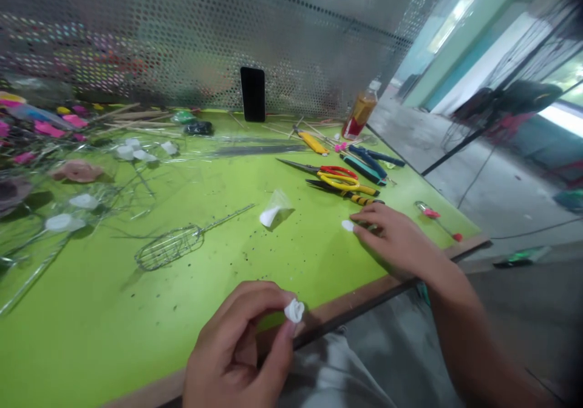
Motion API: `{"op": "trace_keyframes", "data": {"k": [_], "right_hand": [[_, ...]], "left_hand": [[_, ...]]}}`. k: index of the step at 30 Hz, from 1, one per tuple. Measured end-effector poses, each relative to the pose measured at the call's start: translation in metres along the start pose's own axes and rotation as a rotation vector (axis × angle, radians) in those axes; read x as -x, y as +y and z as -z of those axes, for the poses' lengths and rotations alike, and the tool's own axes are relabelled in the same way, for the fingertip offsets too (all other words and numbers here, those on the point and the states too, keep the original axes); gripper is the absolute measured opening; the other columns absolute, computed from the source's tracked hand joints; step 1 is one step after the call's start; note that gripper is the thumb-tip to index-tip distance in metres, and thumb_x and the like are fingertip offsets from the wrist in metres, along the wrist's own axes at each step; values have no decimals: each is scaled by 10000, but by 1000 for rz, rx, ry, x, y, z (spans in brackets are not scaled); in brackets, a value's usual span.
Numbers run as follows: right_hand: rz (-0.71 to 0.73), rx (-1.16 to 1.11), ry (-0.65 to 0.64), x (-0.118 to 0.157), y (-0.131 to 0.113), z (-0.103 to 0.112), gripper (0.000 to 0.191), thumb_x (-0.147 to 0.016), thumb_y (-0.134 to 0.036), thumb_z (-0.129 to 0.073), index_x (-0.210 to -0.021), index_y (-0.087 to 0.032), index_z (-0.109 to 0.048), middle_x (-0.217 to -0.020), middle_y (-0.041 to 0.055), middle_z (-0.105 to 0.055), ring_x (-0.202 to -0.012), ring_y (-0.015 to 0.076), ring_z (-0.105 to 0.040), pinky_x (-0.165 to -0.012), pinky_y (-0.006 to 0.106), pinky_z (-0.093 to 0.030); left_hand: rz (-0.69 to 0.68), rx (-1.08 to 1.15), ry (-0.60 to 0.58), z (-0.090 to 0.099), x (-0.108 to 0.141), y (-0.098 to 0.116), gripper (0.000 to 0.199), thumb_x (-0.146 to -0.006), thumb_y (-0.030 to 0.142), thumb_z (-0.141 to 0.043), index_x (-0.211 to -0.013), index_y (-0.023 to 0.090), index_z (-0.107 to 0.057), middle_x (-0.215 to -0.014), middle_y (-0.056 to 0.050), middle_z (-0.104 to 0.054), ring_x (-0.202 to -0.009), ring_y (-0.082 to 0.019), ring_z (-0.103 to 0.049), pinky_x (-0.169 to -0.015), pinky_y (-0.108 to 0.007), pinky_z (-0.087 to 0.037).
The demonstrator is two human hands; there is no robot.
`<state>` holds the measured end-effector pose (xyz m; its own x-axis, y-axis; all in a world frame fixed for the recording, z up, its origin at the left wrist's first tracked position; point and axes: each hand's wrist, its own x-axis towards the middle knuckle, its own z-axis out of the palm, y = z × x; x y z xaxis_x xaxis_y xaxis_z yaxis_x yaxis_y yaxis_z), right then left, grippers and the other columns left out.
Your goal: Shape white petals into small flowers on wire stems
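- left hand: thumb and fingertips pinch a small white crumpled piece, over the table edge
- right hand: fingers curled low on the table, grip unclear; a white scrap sits just beside the fingertips
- just past right hand: black-and-yellow pliers, red-and-yellow scissors
- between the 2 hands, further out: clear plastic bag with white piece inside
- left of that: wire cage on a rod
- far left: pink and white wire-framed petals

White curled piece in left hand
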<state>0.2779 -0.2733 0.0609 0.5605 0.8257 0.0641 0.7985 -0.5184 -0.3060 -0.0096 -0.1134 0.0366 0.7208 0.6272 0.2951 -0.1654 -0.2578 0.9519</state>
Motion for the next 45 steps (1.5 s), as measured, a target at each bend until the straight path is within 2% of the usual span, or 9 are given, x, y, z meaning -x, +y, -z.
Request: {"op": "trace_keyframes", "data": {"k": [5, 11, 17, 23, 29, 36, 39, 41, 45], "right_hand": [[-60, -36, 7, 2, -9, -2, 277, -1030, -338, -623, -1159, -227, -841, -1232, 112, -777, -1021, 280, -764, -855, 414, -606], [-179, -51, 35, -2, -13, -4, 288, -993, -366, -647, -1151, -202, -823, -1193, 115, -804, -1042, 317, -755, -869, 460, -597], [-164, -29, -3, -7, -14, -2, 285, -1025, -378, -603, -1040, -229, -846, -1062, 93, -834, -971, 309, -766, -828, 447, -582], [-162, -34, 46, -5, -13, -6, 333, -991, -268, -575, -1203, -199, -823, -1177, 116, -820, -993, 295, -771, -874, 442, -596], [-117, -55, 48, -1, -12, -8, 296, -969, -235, -587, -1130, -223, -836, -1169, 103, -801, -1018, 282, -758, -894, 433, -590], [-95, -96, 26, -3, -11, -7, 320, -967, -218, -597, -1200, -231, -815, -1230, 101, -785, -1039, 275, -756, -923, 427, -595], [-108, -101, 15, -4, -11, -7, 286, -953, -208, -607, -1157, -227, -807, -1184, 97, -789, -995, 268, -754, -888, 416, -596], [-106, -109, 23, -5, -10, -6, 314, -949, -204, -606, -1209, -224, -782, -1184, 95, -789, -979, 264, -751, -858, 406, -595], [-10, -80, -24, -7, -6, -3, 341, -983, -221, -580, -1251, -224, -790, -1220, 101, -767, -1013, 263, -747, -857, 398, -586]], "left_hand": [[-31, 22, -23, -1, -1, -2, 289, -947, 61, -690, -1111, 294, -740, -1021, -23, -742, -920, -155, -762, -793, -207, -639], [-64, 67, 6, -3, -1, -3, 295, -949, 51, -669, -1110, 289, -733, -987, -32, -740, -913, -172, -755, -751, -221, -643], [-63, 138, -7, -4, -1, -4, 300, -962, 61, -651, -1121, 298, -743, -956, -39, -743, -855, -186, -756, -686, -243, -645], [-51, 125, 17, -5, 0, -3, 281, -957, 71, -667, -1104, 294, -755, -950, -50, -748, -860, -199, -759, -698, -259, -647], [-67, 118, 2, -4, -1, -3, 296, -954, 69, -671, -1120, 303, -747, -947, -33, -750, -861, -185, -762, -679, -227, -648], [-58, 99, 16, -5, -2, -2, 264, -952, 72, -680, -1091, 284, -755, -935, -48, -748, -844, -190, -756, -660, -231, -646], [-47, 122, 14, -6, -1, -3, 261, -958, 103, -686, -1107, 306, -751, -944, -45, -749, -856, -195, -753, -668, -242, -646], [-31, 122, 25, -6, 0, -3, 263, -970, 103, -670, -1109, 312, -748, -950, -39, -747, -865, -190, -752, -687, -244, -643], [-50, 102, 9, -5, -1, -2, 295, -966, 74, -655, -1122, 309, -742, -962, -31, -743, -876, -177, -751, -704, -231, -634]]}}
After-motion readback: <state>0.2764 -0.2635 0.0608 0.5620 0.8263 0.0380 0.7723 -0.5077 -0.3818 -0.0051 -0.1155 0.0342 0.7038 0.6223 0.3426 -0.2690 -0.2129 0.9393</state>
